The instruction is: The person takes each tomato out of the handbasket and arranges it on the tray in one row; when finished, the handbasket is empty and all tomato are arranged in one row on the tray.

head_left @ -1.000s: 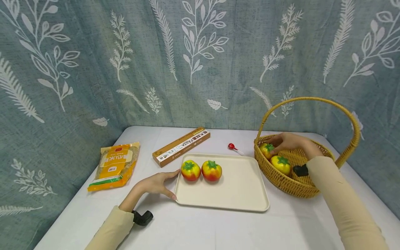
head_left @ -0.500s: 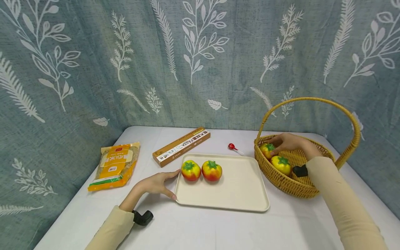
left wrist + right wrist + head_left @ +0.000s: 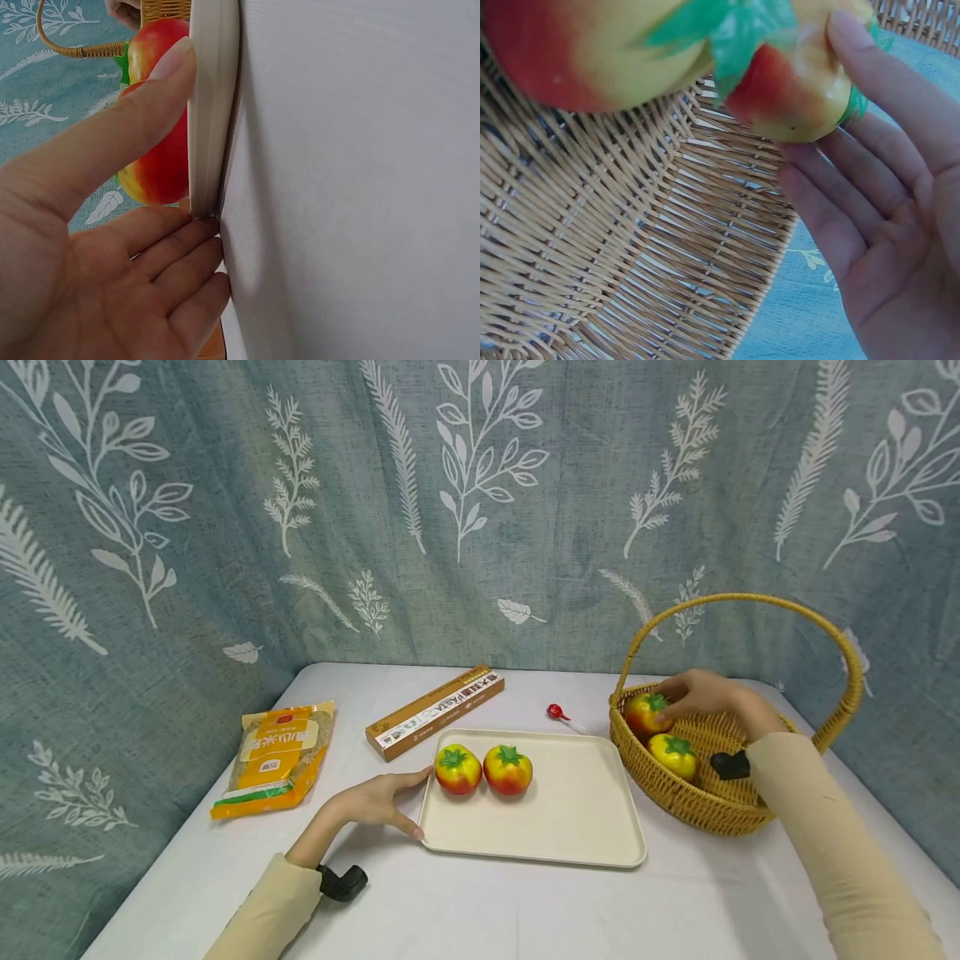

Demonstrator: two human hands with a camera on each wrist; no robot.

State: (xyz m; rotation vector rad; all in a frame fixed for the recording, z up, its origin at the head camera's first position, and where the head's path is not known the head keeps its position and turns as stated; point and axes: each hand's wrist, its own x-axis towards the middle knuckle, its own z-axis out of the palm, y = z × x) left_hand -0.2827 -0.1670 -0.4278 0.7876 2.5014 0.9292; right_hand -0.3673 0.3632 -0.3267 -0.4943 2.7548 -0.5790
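Inside the wicker basket (image 3: 723,814), my right hand (image 3: 701,692) grips a red-and-yellow tomato (image 3: 647,714) with a green leafy top. The right wrist view shows thumb and fingers on opposite sides of this tomato (image 3: 802,97), near the basket wall. A second, yellower tomato (image 3: 673,757) lies just in front of it in the basket. My left hand (image 3: 375,800) is at the left edge of the cream tray (image 3: 570,810), thumb and fingers spread along the rim. Two tomatoes, a left one (image 3: 457,769) and a right one (image 3: 508,770), sit side by side on the tray.
The basket's tall handle (image 3: 738,597) arches above the right arm. Behind the tray lie a pasta box (image 3: 437,714) and a red lollipop (image 3: 556,712). An orange food packet (image 3: 277,760) is at the left, and a patterned curtain (image 3: 480,510) hangs behind the table.
My right hand has risen slightly, and the gripped tomato has come up and turned, showing more red. The left hand and tray have stayed still.
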